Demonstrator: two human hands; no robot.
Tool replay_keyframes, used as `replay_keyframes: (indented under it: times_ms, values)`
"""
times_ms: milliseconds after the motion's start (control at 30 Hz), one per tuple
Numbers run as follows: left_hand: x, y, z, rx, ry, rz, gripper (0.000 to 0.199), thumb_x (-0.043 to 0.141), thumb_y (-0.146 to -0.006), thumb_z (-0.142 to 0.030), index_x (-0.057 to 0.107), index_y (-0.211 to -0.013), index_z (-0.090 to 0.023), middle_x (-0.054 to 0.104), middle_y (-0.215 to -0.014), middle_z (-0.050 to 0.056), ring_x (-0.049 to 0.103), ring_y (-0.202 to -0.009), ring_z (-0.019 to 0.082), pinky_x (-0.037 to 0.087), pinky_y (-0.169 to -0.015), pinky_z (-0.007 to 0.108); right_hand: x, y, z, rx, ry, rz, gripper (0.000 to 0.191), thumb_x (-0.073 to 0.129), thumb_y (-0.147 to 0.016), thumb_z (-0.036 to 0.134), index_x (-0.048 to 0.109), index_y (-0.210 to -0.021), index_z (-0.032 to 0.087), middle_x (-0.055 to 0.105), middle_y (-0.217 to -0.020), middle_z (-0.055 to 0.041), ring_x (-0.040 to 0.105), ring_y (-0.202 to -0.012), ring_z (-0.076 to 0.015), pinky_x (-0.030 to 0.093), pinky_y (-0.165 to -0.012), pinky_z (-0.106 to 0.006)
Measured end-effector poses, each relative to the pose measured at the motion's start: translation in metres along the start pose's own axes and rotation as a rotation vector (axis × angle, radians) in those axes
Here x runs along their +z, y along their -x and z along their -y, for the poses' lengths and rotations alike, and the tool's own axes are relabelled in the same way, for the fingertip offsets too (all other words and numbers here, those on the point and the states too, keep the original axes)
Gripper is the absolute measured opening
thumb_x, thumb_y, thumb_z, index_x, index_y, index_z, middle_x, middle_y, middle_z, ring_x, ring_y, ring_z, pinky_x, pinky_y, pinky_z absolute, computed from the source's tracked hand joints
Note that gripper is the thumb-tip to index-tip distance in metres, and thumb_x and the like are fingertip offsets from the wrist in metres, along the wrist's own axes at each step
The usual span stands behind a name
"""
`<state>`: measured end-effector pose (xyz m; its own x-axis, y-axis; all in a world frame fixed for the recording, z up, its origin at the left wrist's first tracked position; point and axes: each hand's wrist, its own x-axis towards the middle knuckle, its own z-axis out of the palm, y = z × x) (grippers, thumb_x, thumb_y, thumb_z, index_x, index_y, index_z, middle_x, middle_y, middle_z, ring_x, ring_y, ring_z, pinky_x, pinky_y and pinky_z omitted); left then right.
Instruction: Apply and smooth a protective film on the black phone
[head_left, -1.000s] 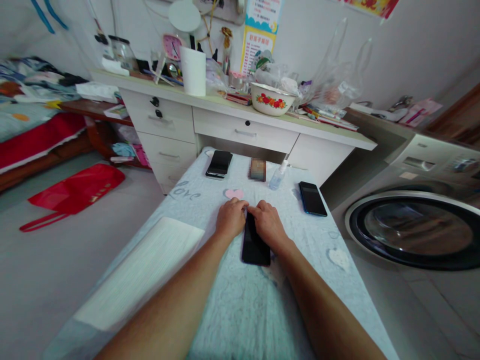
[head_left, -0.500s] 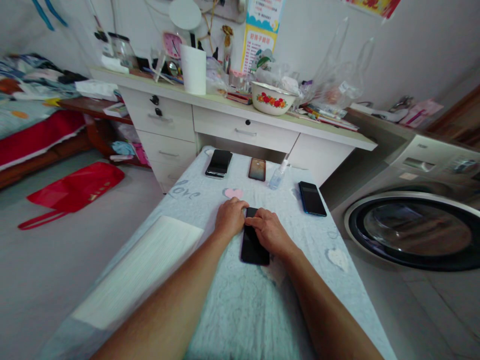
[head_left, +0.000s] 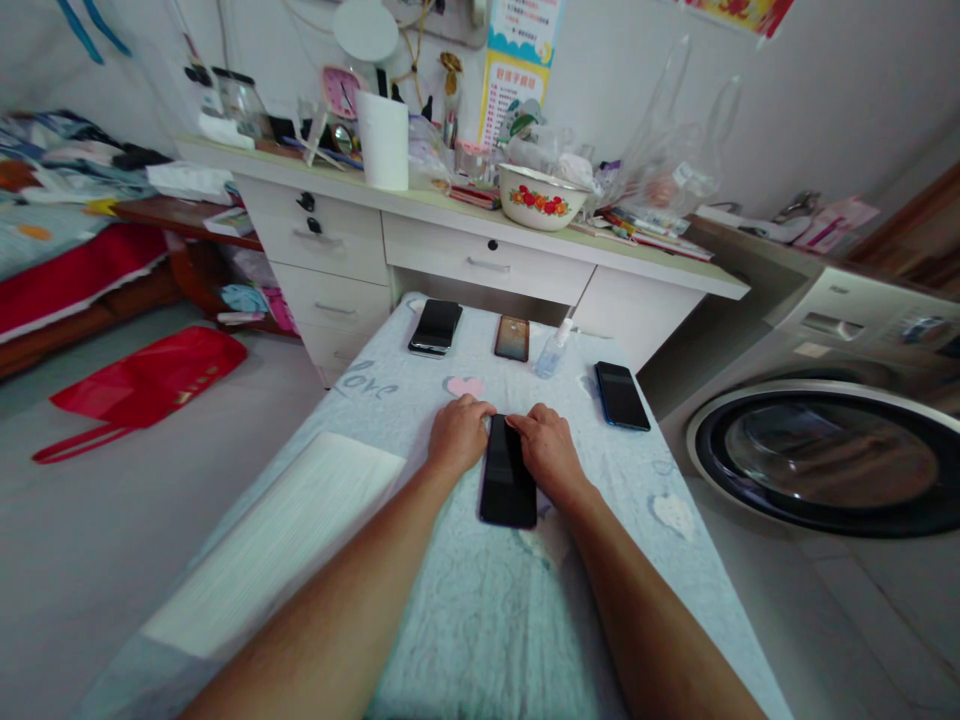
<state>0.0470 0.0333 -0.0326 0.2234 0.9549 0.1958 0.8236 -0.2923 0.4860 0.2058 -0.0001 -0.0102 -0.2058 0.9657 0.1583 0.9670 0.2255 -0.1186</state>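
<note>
A black smartphone lies flat on the cloth-covered table, screen up, its long side running away from me. My left hand is closed at its far left corner, with the thumb along the top edge. From the right side, my right hand grips the phone near its far right corner. The right thumb rests on the upper part of the screen, and the other fingers are curled beside the edge, partly hidden. Beyond my left hand, a pink heart print shows on the cloth.
Around the far end of the table lie stacked phones, a brown phone case, a clear spray bottle and another phone. A pale flat sheet is at the left. Past the table stand a white desk and a washing machine.
My right hand has shifted right and away from me, from over the screen to the phone's right edge, uncovering more of the screen. My left hand stays at the corner.
</note>
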Motion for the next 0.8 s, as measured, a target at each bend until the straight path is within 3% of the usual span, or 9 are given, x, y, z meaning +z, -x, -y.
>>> replay_keyframes:
  times_ms: [300,800]
  values:
    - [0.004,-0.001,0.002,0.009,-0.008,-0.012,0.033,0.049,-0.082,-0.01,0.07,-0.101,-0.027,0.064,-0.101,0.002,0.059,-0.098,0.017,0.044,-0.087,0.028,-0.003,0.004,0.001,0.076,0.064,0.019,0.033,0.037,-0.098,0.023,0.066,-0.114,0.024,0.056,-0.096,-0.0085,0.05,-0.089,-0.0201,0.03,-0.076,-0.03]
    - [0.004,-0.002,0.004,0.024,-0.016,-0.024,0.034,0.046,-0.082,-0.011,0.07,-0.101,-0.027,0.066,-0.099,0.002,0.06,-0.097,0.018,0.044,-0.085,0.029,0.002,0.0,0.009,-0.141,-0.085,0.016,0.033,0.044,-0.093,0.015,0.066,-0.115,0.027,0.056,-0.092,-0.0048,0.047,-0.087,-0.0179,0.03,-0.076,-0.029]
